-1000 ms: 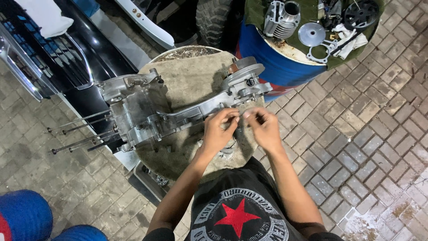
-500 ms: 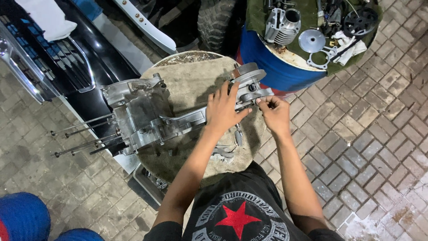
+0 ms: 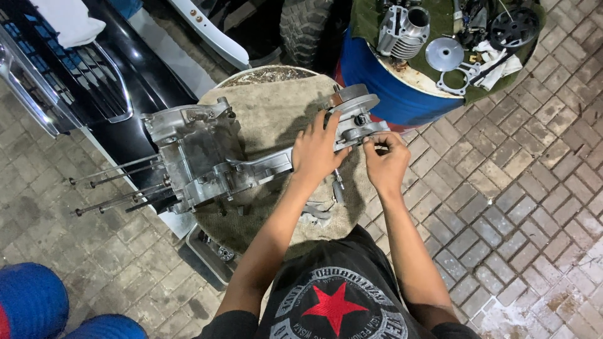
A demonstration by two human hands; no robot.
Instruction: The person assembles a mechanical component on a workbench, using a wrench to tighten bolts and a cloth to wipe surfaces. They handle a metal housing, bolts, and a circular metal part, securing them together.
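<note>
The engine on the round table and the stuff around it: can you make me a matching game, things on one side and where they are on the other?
Things:
1. engine case
2. finned cylinder
3. blue drum
4. knobby tyre

Places:
a. upright at the top, between the round table and the drum
b. lying on the cloth-covered round table
c. on the green cloth on top of the drum
d. on the brick floor, right of the round table

Pairs: 1-b, 2-c, 3-d, 4-a
</note>
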